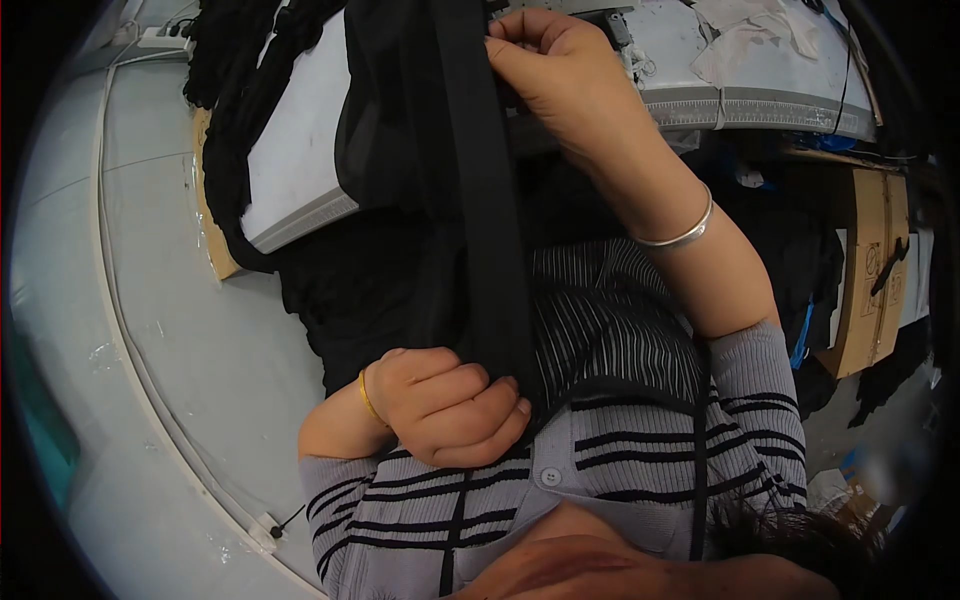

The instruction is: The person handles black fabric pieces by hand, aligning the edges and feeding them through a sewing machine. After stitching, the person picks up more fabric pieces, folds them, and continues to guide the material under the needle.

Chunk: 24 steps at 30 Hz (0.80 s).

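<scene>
Black fabric (400, 120) hangs from the white work table (300, 170) down over the lap, with a darker strip (485, 200) running lengthwise along it. Near the chest, my left hand (450, 408) has its fingers curled round the lower end of this fabric; a yellow bangle is on that wrist. My right hand (550, 60) is at the top, beside the table edge, its thumb and fingers pinching the strip's right edge. A silver bangle circles the right wrist. Some fingertips of the right hand are hidden by the cloth.
A measuring scale (760, 108) runs along the table's front edge at the upper right. More black cloth (225, 130) drapes over the table's left side. A cardboard box (868, 270) stands at the right. A cable (105, 210) runs along the floor at the left.
</scene>
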Each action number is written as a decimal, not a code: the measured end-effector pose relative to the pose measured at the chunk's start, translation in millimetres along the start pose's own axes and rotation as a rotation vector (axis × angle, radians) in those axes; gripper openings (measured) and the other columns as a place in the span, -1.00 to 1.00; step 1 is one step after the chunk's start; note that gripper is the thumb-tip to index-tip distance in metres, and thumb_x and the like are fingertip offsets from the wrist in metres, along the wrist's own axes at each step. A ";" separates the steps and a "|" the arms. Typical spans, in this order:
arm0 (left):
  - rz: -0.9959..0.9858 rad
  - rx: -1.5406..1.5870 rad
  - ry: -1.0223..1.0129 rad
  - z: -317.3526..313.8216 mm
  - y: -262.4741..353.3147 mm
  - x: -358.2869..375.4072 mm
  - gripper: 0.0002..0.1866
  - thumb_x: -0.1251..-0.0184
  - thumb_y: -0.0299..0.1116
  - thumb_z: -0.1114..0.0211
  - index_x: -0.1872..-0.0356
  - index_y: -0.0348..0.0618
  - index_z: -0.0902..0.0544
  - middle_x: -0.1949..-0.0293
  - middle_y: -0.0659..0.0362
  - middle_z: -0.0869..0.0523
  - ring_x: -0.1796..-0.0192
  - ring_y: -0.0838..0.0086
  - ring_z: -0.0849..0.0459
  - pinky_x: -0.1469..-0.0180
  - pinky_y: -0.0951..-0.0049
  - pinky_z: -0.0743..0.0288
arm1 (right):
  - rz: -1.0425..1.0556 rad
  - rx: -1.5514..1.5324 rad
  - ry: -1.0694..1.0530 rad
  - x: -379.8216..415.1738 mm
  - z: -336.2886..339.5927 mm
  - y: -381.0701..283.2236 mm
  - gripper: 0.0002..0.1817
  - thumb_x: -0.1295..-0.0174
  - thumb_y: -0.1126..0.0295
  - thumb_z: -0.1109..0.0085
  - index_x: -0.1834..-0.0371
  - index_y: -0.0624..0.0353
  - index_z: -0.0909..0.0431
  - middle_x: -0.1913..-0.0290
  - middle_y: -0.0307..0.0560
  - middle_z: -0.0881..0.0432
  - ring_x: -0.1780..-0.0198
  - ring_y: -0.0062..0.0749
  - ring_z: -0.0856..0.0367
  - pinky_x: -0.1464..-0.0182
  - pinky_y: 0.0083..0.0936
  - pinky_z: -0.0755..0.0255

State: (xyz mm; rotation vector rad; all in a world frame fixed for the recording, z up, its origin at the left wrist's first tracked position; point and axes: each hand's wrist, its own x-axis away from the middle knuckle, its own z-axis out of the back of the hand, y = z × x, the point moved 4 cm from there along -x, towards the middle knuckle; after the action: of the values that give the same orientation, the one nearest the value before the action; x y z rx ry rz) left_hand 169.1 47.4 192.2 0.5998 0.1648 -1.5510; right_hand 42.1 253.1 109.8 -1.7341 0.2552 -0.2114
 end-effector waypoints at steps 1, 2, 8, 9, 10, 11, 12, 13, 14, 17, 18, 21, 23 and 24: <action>-0.002 0.000 0.000 -0.5 -0.4 -0.6 -0.72 -0.02 -0.54 -0.45 0.19 -0.12 -0.67 0.19 0.15 -0.72 0.42 0.43 -0.58 0.47 0.49 -0.36 | 0.001 0.000 0.001 -0.8 0.1 5.2 -0.73 -0.21 0.36 -0.36 0.16 0.38 -0.69 0.42 -0.32 -0.65 0.45 -0.69 -0.54 0.36 -0.67 -0.41; 0.000 0.000 0.000 -1.2 -0.9 -1.7 -0.72 -0.02 -0.53 -0.44 0.19 -0.12 -0.67 0.21 0.16 -0.72 0.43 0.45 -0.57 0.46 0.49 -0.36 | 0.001 -0.030 -0.013 -1.0 -0.4 14.7 -0.70 -0.22 0.37 -0.35 0.10 0.40 -0.69 0.41 -0.32 -0.65 0.44 -0.70 -0.54 0.35 -0.67 -0.42; 0.002 0.102 -0.106 -13.1 -11.3 -25.4 -0.80 -0.03 -0.47 -0.38 0.26 -0.14 -0.67 0.31 0.20 -0.68 0.48 0.51 -0.55 0.49 0.54 -0.34 | -0.007 -0.203 -0.080 9.0 2.6 20.0 -0.59 -0.25 0.39 -0.34 -0.10 0.45 -0.65 0.36 -0.30 -0.67 0.35 -0.75 -0.54 0.28 -0.70 -0.43; 0.020 0.146 -0.161 -17.5 -13.3 -27.7 -0.82 -0.03 -0.44 -0.36 0.29 -0.15 -0.67 0.33 0.20 -0.67 0.49 0.53 -0.54 0.51 0.56 -0.33 | -0.007 -0.233 -0.077 9.3 4.9 21.3 -0.58 -0.26 0.40 -0.34 -0.13 0.45 -0.64 0.33 -0.30 -0.67 0.32 -0.76 -0.54 0.26 -0.71 -0.43; 0.020 0.145 -0.160 -20.7 -14.2 -28.7 -0.82 -0.03 -0.44 -0.36 0.29 -0.15 -0.67 0.33 0.20 -0.67 0.49 0.53 -0.54 0.51 0.56 -0.33 | -0.006 -0.232 -0.077 9.9 7.4 22.3 -0.58 -0.26 0.40 -0.34 -0.13 0.45 -0.64 0.33 -0.30 -0.67 0.32 -0.76 -0.54 0.26 -0.71 -0.43; 0.026 0.179 -0.162 -23.9 -15.0 -27.7 -0.83 -0.03 -0.43 -0.35 0.31 -0.16 -0.67 0.33 0.19 -0.67 0.48 0.53 -0.55 0.52 0.58 -0.33 | -0.002 -0.218 -0.109 10.8 7.9 23.0 -0.64 -0.33 0.43 -0.29 -0.15 0.37 -0.65 0.22 -0.28 -0.71 0.22 -0.74 -0.60 0.12 -0.72 -0.48; 0.032 0.212 -0.163 -26.0 -16.0 -27.5 -0.84 -0.03 -0.41 -0.34 0.32 -0.16 -0.67 0.33 0.19 -0.66 0.48 0.53 -0.55 0.54 0.59 -0.32 | 0.003 -0.204 -0.141 11.4 7.6 23.8 -0.69 -0.41 0.46 -0.24 -0.18 0.30 -0.66 0.11 -0.26 -0.75 0.11 -0.71 -0.67 -0.02 -0.73 -0.53; 0.032 0.213 -0.160 -26.4 -17.5 -28.8 -0.84 -0.03 -0.41 -0.34 0.32 -0.16 -0.67 0.33 0.19 -0.66 0.48 0.53 -0.55 0.54 0.59 -0.32 | 0.002 -0.201 -0.142 10.9 6.8 25.2 -0.69 -0.41 0.46 -0.24 -0.18 0.30 -0.66 0.11 -0.26 -0.75 0.11 -0.71 -0.67 -0.02 -0.73 -0.53; 0.036 0.237 -0.189 -27.8 -18.9 -30.7 -0.84 -0.03 -0.41 -0.34 0.32 -0.16 -0.67 0.33 0.19 -0.66 0.48 0.53 -0.56 0.53 0.59 -0.34 | -0.006 -0.300 -0.138 9.9 5.2 26.4 -0.62 -0.35 0.45 -0.31 -0.19 0.36 -0.63 0.18 -0.32 -0.70 0.18 -0.76 -0.60 0.07 -0.76 -0.47; 0.042 0.262 -0.216 -31.3 -22.6 -33.4 -0.84 -0.04 -0.41 -0.33 0.32 -0.17 -0.67 0.33 0.19 -0.65 0.47 0.53 -0.56 0.53 0.60 -0.36 | -0.006 -0.439 -0.171 6.9 4.0 26.9 -0.56 -0.29 0.45 -0.37 -0.21 0.41 -0.61 0.25 -0.40 -0.63 0.23 -0.81 -0.52 0.15 -0.80 -0.41; 0.046 0.265 -0.219 -32.0 -24.1 -34.1 -0.84 -0.04 -0.41 -0.33 0.32 -0.18 -0.67 0.33 0.20 -0.64 0.46 0.53 -0.56 0.53 0.60 -0.36 | 0.001 -0.482 -0.209 6.2 2.7 26.3 -0.57 -0.30 0.47 -0.35 -0.22 0.39 -0.61 0.25 -0.41 -0.62 0.23 -0.82 -0.51 0.13 -0.81 -0.41; 0.075 0.251 -0.198 -34.5 -29.4 -36.3 -0.83 -0.03 -0.41 -0.34 0.32 -0.17 -0.68 0.33 0.19 -0.65 0.47 0.53 -0.57 0.52 0.60 -0.37 | -0.035 -0.559 -0.157 2.0 1.9 24.1 -0.61 -0.31 0.50 -0.30 -0.20 0.37 -0.63 0.25 -0.41 -0.62 0.23 -0.82 -0.51 0.13 -0.81 -0.41; 0.082 0.232 -0.188 -33.6 -32.8 -40.4 -0.83 -0.03 -0.41 -0.34 0.32 -0.17 -0.68 0.34 0.18 -0.65 0.47 0.52 -0.56 0.52 0.60 -0.37 | -0.030 -0.529 -0.163 -1.6 3.3 25.9 -0.62 -0.32 0.51 -0.29 -0.19 0.37 -0.63 0.25 -0.40 -0.63 0.23 -0.81 -0.52 0.12 -0.80 -0.43; 0.089 0.212 -0.176 -33.6 -34.5 -42.8 -0.83 -0.02 -0.41 -0.34 0.31 -0.18 -0.68 0.34 0.18 -0.66 0.48 0.52 -0.56 0.53 0.59 -0.36 | -0.023 -0.495 -0.170 -3.3 4.5 26.4 -0.64 -0.32 0.51 -0.28 -0.18 0.37 -0.64 0.25 -0.39 -0.64 0.23 -0.80 -0.53 0.11 -0.79 -0.44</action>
State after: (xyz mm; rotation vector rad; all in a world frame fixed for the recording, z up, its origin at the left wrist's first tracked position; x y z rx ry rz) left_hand 143.2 103.7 174.7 0.6244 -0.1598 -1.5367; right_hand 38.8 253.8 83.0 -2.2331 0.1699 -0.0137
